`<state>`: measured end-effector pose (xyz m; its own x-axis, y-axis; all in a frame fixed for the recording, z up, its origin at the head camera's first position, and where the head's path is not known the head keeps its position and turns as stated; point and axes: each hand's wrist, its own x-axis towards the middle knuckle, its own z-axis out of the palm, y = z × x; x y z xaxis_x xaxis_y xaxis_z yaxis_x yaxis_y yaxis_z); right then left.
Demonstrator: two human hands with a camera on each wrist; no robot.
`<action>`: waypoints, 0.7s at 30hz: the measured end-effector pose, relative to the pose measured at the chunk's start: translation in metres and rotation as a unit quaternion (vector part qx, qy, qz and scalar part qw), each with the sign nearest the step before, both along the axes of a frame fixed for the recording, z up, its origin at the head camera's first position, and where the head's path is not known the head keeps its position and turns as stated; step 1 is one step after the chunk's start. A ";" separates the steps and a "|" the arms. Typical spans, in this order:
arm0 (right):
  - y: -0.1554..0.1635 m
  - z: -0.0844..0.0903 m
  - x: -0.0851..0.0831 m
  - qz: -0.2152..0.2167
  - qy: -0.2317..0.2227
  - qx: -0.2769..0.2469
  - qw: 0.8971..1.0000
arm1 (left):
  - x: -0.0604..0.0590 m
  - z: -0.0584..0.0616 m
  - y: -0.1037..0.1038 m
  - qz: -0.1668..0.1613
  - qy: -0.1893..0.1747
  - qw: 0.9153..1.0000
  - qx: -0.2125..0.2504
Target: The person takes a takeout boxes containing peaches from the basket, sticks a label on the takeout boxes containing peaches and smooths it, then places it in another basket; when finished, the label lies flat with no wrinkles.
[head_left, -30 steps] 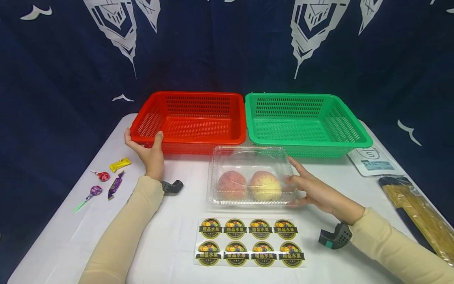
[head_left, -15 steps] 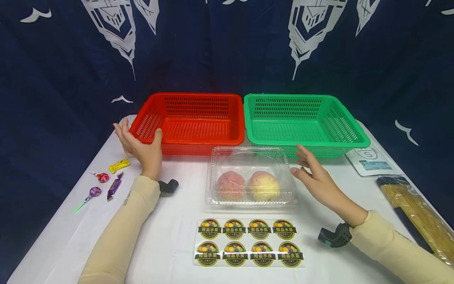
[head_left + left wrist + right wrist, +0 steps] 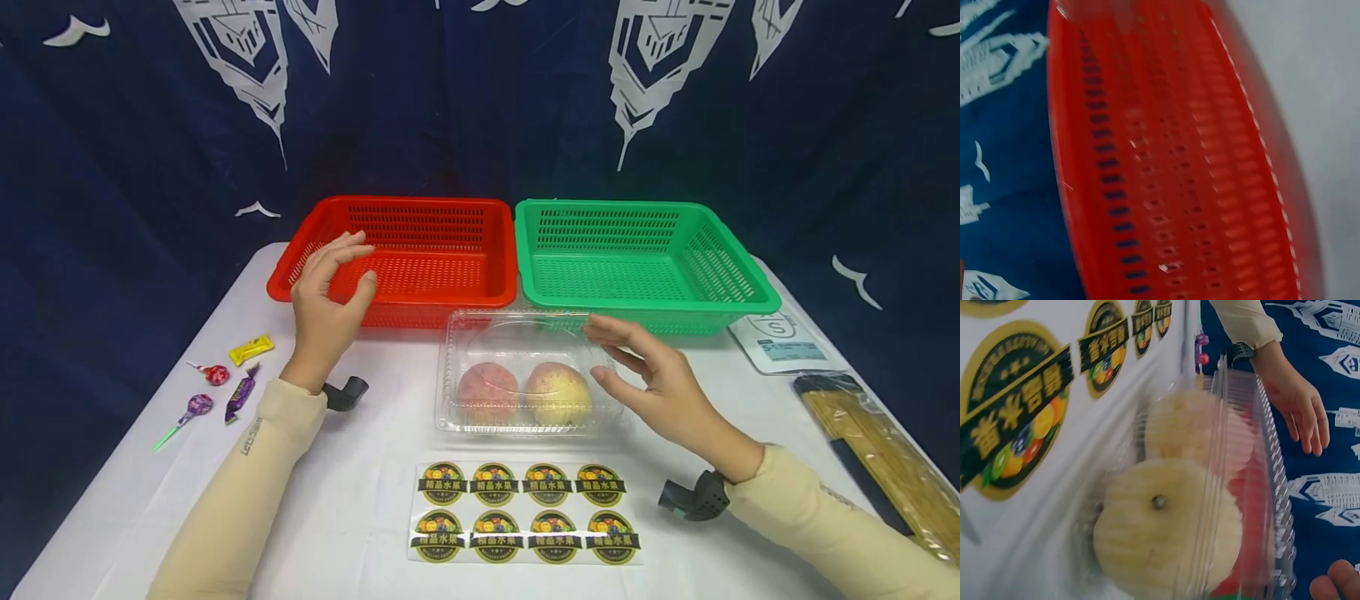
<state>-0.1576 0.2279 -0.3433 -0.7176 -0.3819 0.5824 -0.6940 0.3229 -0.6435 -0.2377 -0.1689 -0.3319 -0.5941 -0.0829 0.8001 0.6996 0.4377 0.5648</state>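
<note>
White tabletop (image 3: 375, 433) against a navy backdrop: clear clamshell box (image 3: 528, 371) with two peaches sits centre. Right hand (image 3: 652, 387), fingers spread, holds nothing at its 3 o'clock side. Left hand (image 3: 326, 304), relaxed and empty, hovers over the red basket (image 3: 420, 262) at 10 o'clock

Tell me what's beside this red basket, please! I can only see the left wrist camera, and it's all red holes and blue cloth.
Observer: A green basket sits right beside the red basket, on its right.
Child: Is there any food?
Observer: Yes, two peaches lie in a clear plastic box in front of the baskets.
Child: Is somebody holding the box?
Observer: No; the right hand is open beside the box, fingers reaching over its right end. I cannot tell whether they touch it.
Child: And the other hand?
Observer: The left hand is open over the red basket's front left corner.
</note>
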 end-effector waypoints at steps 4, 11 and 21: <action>-0.009 0.000 0.001 0.055 -0.001 -0.026 0.998 | 0.016 0.007 0.009 -0.080 -0.043 0.995 -0.049; -0.027 -0.001 0.004 0.139 -0.001 -0.048 0.989 | 0.039 0.013 0.019 -0.223 -0.165 0.955 -0.107; -0.044 -0.006 0.012 0.217 -0.009 -0.033 0.976 | 0.061 0.015 0.015 -0.384 -0.290 0.858 -0.179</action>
<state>-0.1460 0.1841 -0.3498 -0.5067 -0.6150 0.6042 -0.7444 -0.0414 -0.6664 -0.1767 -0.1537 -0.3167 -0.6703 0.7010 0.2435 0.5052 0.1907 0.8417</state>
